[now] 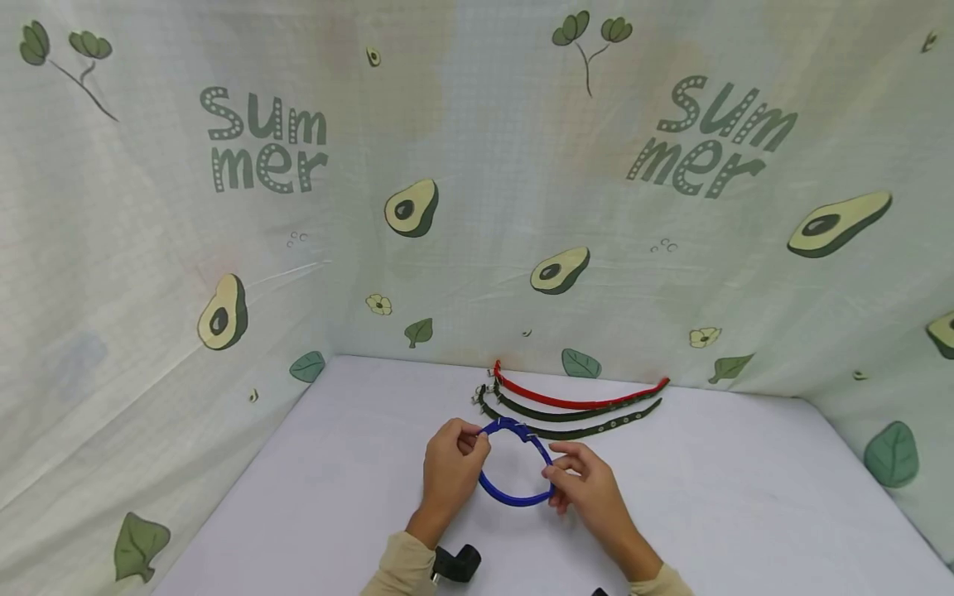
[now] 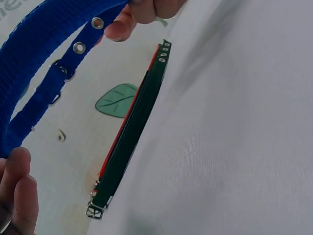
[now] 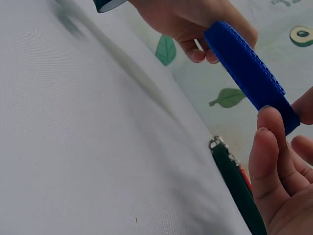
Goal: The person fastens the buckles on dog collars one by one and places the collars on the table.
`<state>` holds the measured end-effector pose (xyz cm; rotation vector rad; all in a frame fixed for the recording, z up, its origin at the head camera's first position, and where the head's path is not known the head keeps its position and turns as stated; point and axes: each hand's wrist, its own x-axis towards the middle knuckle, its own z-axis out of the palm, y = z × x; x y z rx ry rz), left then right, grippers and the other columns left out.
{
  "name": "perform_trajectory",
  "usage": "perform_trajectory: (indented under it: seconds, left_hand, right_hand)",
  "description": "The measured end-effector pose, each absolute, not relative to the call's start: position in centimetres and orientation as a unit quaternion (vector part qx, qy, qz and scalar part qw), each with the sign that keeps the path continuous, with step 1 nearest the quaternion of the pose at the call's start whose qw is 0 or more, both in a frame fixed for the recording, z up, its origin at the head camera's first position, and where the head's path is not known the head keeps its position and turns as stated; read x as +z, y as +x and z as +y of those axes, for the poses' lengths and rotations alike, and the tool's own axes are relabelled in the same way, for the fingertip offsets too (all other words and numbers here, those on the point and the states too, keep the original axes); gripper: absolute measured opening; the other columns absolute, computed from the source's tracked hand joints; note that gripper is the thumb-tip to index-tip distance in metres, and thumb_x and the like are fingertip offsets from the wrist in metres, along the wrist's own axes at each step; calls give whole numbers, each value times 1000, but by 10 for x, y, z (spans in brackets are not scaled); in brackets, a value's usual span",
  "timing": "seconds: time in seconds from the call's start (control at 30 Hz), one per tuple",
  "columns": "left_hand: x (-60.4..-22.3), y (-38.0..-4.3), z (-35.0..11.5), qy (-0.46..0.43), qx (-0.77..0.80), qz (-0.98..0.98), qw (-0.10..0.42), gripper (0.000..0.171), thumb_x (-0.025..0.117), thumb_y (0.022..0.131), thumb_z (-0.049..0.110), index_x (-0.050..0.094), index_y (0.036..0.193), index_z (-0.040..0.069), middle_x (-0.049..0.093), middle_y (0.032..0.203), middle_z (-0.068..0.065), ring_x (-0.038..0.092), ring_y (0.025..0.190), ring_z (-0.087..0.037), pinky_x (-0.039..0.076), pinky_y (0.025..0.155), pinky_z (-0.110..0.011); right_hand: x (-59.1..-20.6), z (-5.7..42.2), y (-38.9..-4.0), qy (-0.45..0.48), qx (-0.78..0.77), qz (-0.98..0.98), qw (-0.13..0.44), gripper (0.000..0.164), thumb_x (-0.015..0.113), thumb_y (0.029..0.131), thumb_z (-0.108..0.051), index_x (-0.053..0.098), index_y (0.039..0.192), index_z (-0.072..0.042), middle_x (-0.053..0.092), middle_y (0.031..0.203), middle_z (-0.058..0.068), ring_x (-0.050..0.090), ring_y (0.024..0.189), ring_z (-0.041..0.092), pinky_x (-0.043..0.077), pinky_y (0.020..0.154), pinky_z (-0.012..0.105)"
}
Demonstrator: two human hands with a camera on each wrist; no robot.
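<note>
A blue collar (image 1: 516,501), fastened into a loop by its buckle, is held up above the table between both hands. The left hand (image 1: 451,463) pinches its left side, and the right hand (image 1: 589,488) pinches the right side between thumb and fingers. Metal eyelets and rings show along the blue strap (image 2: 66,63) in the left wrist view. In the right wrist view the collar's broad band (image 3: 249,73) appears nearly edge-on, with the right fingers (image 3: 271,147) at its lower end.
Beyond the hands, a red collar (image 1: 555,401) and two dark green collars (image 1: 596,431) lie stretched side by side on the white table (image 1: 313,497). A cloth backdrop (image 1: 477,149) printed with avocados and leaves rises behind. A black wrist device (image 1: 458,564) is by the left sleeve.
</note>
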<state>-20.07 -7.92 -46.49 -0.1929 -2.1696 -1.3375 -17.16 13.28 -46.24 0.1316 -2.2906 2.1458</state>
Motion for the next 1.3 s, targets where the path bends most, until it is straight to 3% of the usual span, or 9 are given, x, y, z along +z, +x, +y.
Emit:
perform_trajectory:
  seconds: [0.2, 0.5, 0.9, 1.3]
  left_hand:
    - [-464, -199, -90, -67, -504, -820, 262, 6, 75, 86, 12, 69, 87, 13, 60, 75, 8, 56, 65, -7, 50, 57, -24]
    - [-460, -204, -109, -11, -468, -863, 191, 4, 71, 88, 18, 69, 91, 15, 58, 76, 7, 54, 68, -11, 46, 60, -27]
    - [-470, -213, -158, 21, -423, -900, 106, 17, 75, 89, 29, 70, 97, 15, 62, 79, 5, 55, 73, -13, 45, 65, -31]
    - [-472, -215, -183, 35, -424, -900, 101, 18, 75, 90, 22, 72, 101, 9, 64, 81, 1, 56, 70, -14, 47, 60, -30]
  right_hand:
    - [-460, 124, -178, 37, 655, -755, -17, 27, 70, 92, -6, 63, 116, 4, 65, 90, 21, 62, 55, 25, 55, 52, 31]
    - [-455, 110, -194, 91, 593, -799, -39, 27, 68, 91, -5, 62, 116, 4, 65, 85, 17, 63, 55, 22, 55, 51, 33]
    - [-464, 75, -205, 153, 563, -808, -84, 28, 69, 90, -5, 62, 115, 7, 65, 80, 9, 63, 53, 20, 55, 51, 34]
    - [-466, 54, -216, 162, 568, -803, -82, 31, 68, 90, -7, 65, 119, 6, 66, 84, 8, 63, 59, 18, 53, 52, 31]
